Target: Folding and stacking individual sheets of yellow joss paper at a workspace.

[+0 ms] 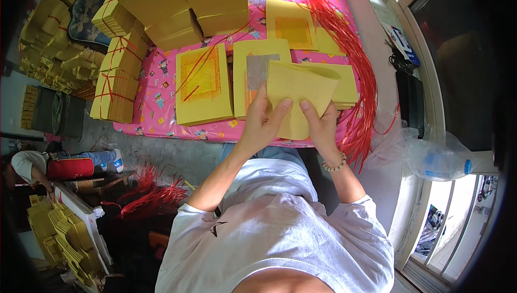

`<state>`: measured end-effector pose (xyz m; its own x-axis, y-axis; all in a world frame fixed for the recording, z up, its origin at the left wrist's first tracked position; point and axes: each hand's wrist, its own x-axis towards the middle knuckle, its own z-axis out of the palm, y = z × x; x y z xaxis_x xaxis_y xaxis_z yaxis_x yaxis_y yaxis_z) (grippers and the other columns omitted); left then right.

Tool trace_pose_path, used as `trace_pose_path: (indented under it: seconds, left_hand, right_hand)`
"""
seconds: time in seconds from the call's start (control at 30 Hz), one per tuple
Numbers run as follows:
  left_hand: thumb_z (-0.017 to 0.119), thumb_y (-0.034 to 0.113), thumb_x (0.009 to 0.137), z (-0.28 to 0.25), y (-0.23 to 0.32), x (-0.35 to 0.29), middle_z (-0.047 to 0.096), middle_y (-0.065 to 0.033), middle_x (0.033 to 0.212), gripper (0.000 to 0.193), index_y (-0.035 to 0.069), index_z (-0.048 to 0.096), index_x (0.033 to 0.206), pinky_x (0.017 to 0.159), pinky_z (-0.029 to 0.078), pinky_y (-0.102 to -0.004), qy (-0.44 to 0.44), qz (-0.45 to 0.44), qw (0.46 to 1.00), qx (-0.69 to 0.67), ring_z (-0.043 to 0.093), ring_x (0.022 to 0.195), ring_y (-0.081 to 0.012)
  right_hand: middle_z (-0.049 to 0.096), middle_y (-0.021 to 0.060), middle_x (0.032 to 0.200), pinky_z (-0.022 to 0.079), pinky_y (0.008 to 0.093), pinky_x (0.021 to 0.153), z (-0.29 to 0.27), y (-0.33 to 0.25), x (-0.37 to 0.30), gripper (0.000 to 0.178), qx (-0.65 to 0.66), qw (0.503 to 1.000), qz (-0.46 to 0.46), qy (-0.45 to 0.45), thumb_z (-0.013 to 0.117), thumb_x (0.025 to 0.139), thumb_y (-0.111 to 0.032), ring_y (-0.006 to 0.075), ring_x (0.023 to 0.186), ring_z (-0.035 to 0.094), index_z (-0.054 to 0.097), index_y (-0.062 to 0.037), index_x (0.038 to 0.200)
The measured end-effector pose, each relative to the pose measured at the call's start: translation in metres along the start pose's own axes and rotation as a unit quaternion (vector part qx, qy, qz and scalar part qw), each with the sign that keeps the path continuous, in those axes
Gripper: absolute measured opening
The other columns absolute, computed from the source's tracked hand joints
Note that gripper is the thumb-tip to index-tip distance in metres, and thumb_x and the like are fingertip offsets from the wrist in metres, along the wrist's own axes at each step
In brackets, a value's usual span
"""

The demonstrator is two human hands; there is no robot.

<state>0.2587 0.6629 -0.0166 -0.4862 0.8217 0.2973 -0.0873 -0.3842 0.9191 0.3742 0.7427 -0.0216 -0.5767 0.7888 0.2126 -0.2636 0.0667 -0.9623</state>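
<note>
Both of my hands hold one thin bunch of yellow paper sheets (297, 91) above the near edge of the pink table (161, 107). My left hand (262, 120) grips its lower left side, thumb on top. My right hand (321, 123) pinches the lower right side; a bead bracelet sits on that wrist. The top sheet curls over at its upper right corner. Under the held sheets lie a yellow stack with a silver square (257, 72) and a fanned pile of yellow sheets (344, 85).
A stack with an orange-gold square (202, 85) lies to the left, another stack (291, 23) behind. Tied yellow bundles (116, 85) line the table's left edge. Red strings (358, 72) trail down the right side. Another person (32, 166) sits at lower left. A plastic bag (436, 155) lies by the window.
</note>
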Motion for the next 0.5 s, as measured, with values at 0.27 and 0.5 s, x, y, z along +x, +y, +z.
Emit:
trace_pose_path:
  seconds: [0.27,0.5]
  left_hand:
    - [0.055,0.011,0.093,0.001,0.0034,0.002,0.055,-0.0101,0.116,0.035,-0.001,0.042,0.124,0.091,0.042,-0.028,0.006,-0.042,0.999,-0.015,0.051,0.107,-0.014]
    - [0.051,0.013,0.095,0.0046,0.0015,-0.0008,0.055,-0.0103,0.11,0.029,-0.001,0.042,0.12,0.088,0.042,-0.028,0.021,-0.007,0.999,0.037,0.051,0.104,-0.0136]
  right_hand:
    - [0.064,0.0057,0.102,0.049,0.0248,0.077,0.0024,-0.0007,0.0007,0.028,-0.002,1.0,0.01,0.01,0.062,0.09,-0.011,0.0099,0.091,0.058,0.055,0.0016,0.113]
    - [0.064,0.0062,0.103,0.049,0.0247,0.077,0.0017,-0.0013,-0.0001,0.028,-0.013,1.0,0.022,0.017,0.061,0.09,-0.012,0.0095,0.091,0.058,0.055,0.0018,0.114]
